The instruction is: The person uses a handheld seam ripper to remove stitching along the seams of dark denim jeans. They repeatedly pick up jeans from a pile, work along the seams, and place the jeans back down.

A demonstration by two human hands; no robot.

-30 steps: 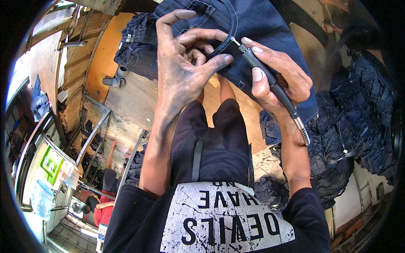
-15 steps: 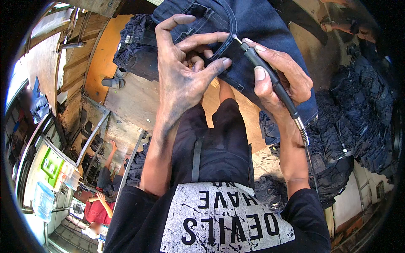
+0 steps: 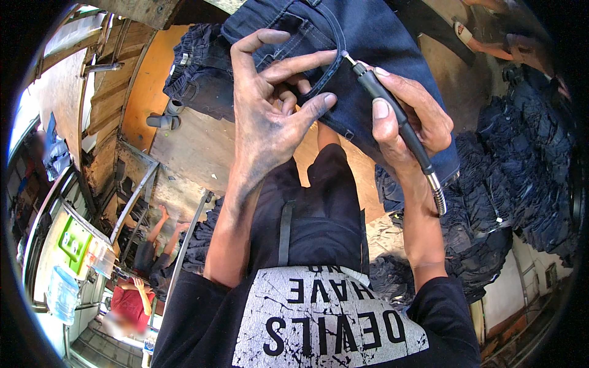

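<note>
- Touching up the edge of a curved band (image 3: 332,72) is, by judgement, being carried out; for the next move, a taut band and a lightly guided tip are apparently being called for.
- At eleven o'clock from the middle of the view, a stack of dark garments (image 3: 199,73) is being touched by neither hand.
- Just short of twelve, the left hand (image 3: 270,116) is being held half open: one finger is being raised free, another is being stretched to the band, and the thumb is being spread lower; whether cloth is being pinched cannot be told.
- At one o'clock, the dark denim garment (image 3: 392,43) bearing the band is being worked on.
- At two o'clock, a black pen-shaped tool (image 3: 415,142) is being gripped by the right hand (image 3: 429,116), its tip being set at the band's outer edge.
- At three o'clock, a heap of dark cloth (image 3: 509,172) is being left alone.
</note>
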